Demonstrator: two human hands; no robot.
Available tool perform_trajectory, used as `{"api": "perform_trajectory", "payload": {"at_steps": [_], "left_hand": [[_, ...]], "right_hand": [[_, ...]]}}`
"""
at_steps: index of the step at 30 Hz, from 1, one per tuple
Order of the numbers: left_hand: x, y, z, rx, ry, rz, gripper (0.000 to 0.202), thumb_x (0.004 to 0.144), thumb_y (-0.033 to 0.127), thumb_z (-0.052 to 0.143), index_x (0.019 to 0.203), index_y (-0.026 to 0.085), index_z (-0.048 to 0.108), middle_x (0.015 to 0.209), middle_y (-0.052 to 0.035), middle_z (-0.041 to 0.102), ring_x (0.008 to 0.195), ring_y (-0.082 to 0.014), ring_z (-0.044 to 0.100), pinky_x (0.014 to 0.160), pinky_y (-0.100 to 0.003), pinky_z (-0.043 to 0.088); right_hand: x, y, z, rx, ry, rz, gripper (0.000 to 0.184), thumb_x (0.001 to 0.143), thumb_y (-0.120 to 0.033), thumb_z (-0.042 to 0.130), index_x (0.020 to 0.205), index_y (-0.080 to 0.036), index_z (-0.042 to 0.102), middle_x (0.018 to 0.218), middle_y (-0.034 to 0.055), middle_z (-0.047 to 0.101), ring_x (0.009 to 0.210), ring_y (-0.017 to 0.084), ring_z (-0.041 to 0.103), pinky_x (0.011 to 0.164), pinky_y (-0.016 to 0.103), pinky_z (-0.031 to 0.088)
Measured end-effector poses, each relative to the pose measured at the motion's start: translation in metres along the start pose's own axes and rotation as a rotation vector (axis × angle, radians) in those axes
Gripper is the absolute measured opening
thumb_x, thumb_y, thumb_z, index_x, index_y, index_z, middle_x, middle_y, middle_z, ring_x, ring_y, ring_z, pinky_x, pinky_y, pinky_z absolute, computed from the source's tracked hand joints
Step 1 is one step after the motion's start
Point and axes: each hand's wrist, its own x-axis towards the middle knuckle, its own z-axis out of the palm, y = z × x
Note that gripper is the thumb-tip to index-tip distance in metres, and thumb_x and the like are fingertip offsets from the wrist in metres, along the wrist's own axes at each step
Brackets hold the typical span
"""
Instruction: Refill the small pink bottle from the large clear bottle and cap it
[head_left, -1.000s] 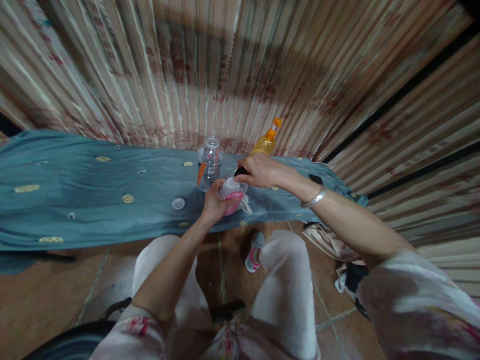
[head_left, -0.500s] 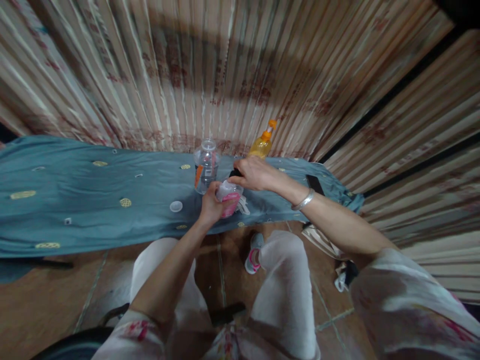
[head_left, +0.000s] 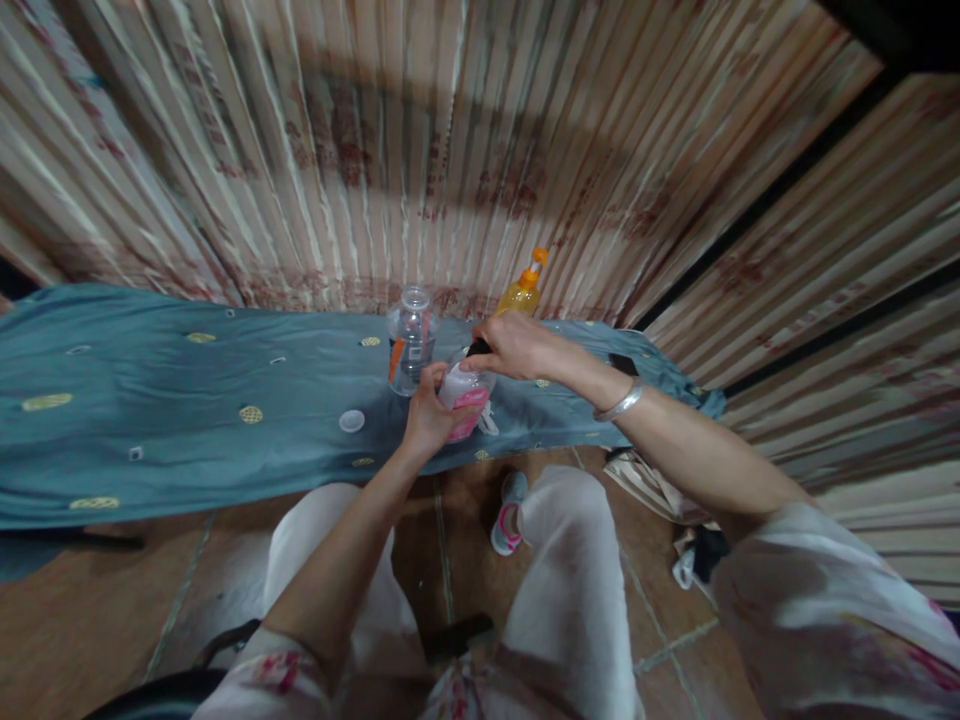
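Observation:
Near the front edge of the blue cloth, my left hand (head_left: 431, 420) is wrapped round a clear plastic container with a pink label (head_left: 470, 398). My right hand (head_left: 517, 345) is closed at the container's top on a small black object (head_left: 478, 348), mostly hidden by the fingers, so its kind cannot be told. Just behind my left hand stands an uncapped clear plastic bottle (head_left: 412, 345) with an orange patch on its label. A yellow pump bottle (head_left: 523, 294) with an orange top rises behind my right hand. White, crumpled material (head_left: 488, 420) lies beside the container.
A blue patterned cloth (head_left: 180, 400) covers the long surface. On it lie a small round white lid (head_left: 352, 421) to the left and a dark flat object (head_left: 622, 363) to the right. A pleated curtain (head_left: 360, 150) hangs behind. Bags (head_left: 652, 485) sit on the tiled floor.
The pink-labelled container stands slightly more upright in my left hand. My right hand, still closed on the black object, has shifted slightly right. The view has tilted a little.

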Motion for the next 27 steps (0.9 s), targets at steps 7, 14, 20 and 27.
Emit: {"api": "perform_trajectory", "payload": {"at_steps": [7, 14, 20, 27], "left_hand": [[0.001, -0.011, 0.005, -0.255, -0.058, 0.006, 0.072, 0.072, 0.061, 0.097, 0.128, 0.024, 0.071, 0.134, -0.012, 0.081, 0.13, -0.0349, 0.076, 0.11, -0.048, 0.062], [0.008, -0.029, 0.014, -0.298, -0.011, -0.176, 0.067, 0.089, 0.086, 0.067, 0.115, 0.025, 0.074, 0.128, -0.0155, 0.083, 0.138, -0.0356, 0.074, 0.103, -0.046, 0.065], [0.008, -0.031, 0.032, -0.454, -0.077, -0.378, 0.081, 0.077, 0.093, 0.075, 0.121, 0.025, 0.068, 0.135, -0.0172, 0.078, 0.128, -0.0338, 0.077, 0.073, -0.032, 0.062], [0.005, -0.026, 0.062, -0.584, -0.181, -0.494, 0.065, 0.076, 0.082, 0.086, 0.095, 0.024, 0.063, 0.084, -0.0001, 0.068, 0.079, -0.0208, 0.073, 0.063, -0.033, 0.063]], "right_hand": [[-0.011, 0.022, -0.013, 0.084, 0.038, -0.064, 0.033, 0.106, -0.039, 0.077, 0.123, -0.011, 0.084, 0.104, 0.0148, 0.085, 0.096, 0.027, 0.076, 0.082, 0.033, 0.046], [-0.015, 0.049, -0.011, 0.206, 0.073, -0.119, 0.033, 0.102, -0.028, 0.079, 0.131, -0.013, 0.085, 0.12, 0.0142, 0.087, 0.114, 0.028, 0.079, 0.092, 0.032, 0.05], [-0.022, 0.067, -0.01, 0.278, 0.081, -0.092, 0.04, 0.095, -0.022, 0.079, 0.134, -0.015, 0.085, 0.116, 0.0097, 0.087, 0.109, 0.027, 0.078, 0.09, 0.033, 0.051], [-0.035, 0.084, -0.009, 0.273, 0.031, -0.048, 0.039, 0.091, -0.019, 0.076, 0.129, -0.018, 0.086, 0.113, 0.0055, 0.086, 0.098, 0.021, 0.077, 0.085, 0.028, 0.049]]}}
